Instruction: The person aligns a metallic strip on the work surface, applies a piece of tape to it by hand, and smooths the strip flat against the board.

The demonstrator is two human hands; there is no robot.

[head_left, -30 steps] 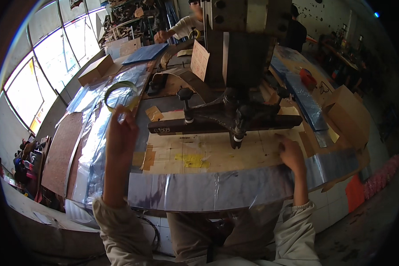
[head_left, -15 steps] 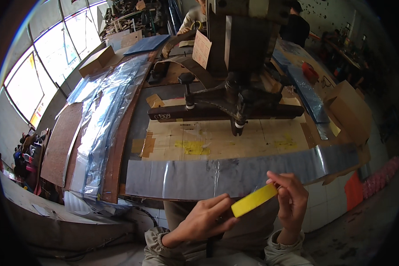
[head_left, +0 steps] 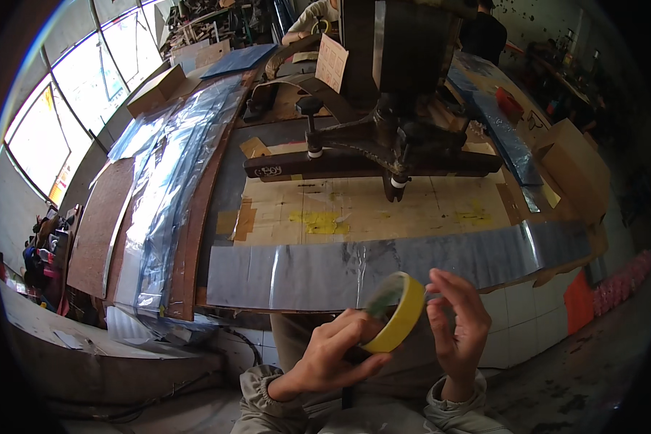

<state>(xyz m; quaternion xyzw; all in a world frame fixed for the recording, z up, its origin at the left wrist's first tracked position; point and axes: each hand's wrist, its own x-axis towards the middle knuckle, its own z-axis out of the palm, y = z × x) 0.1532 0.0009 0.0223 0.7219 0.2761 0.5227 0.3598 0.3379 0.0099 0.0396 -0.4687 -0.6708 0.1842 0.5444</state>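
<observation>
Left hand (head_left: 333,358) wraps its fingers around a roll of yellow tape (head_left: 396,312), thumb and fingers closed on the lower rim, holding the roll tilted with its open core facing up and left. Right hand (head_left: 457,318) sits just beside the roll on its right side, fingertips (head_left: 435,288) pinched at the upper edge of the tape; whether they grip a loose end cannot be made out. Both hands hang in front of the body, below the near edge of the workbench (head_left: 217,192), over grey sleeves and lap. Directly behind the roll lies a long strip of shiny silver sheet (head_left: 304,271), curving along the bench front from left to right. Past that, a pale wooden board (head_left: 354,210) with yellow patches and brown tape squares. Above the board stands a dark machine press (head_left: 390,87), its horizontal arm (head_left: 340,165) stretched across and a small foot pointing down at the wood. Left of the bench, stacked clear plastic-covered sheets (head_left: 170,173) run toward the windows (head_left: 65,108). A cardboard box (head_left: 568,163) rests at the right end.
</observation>
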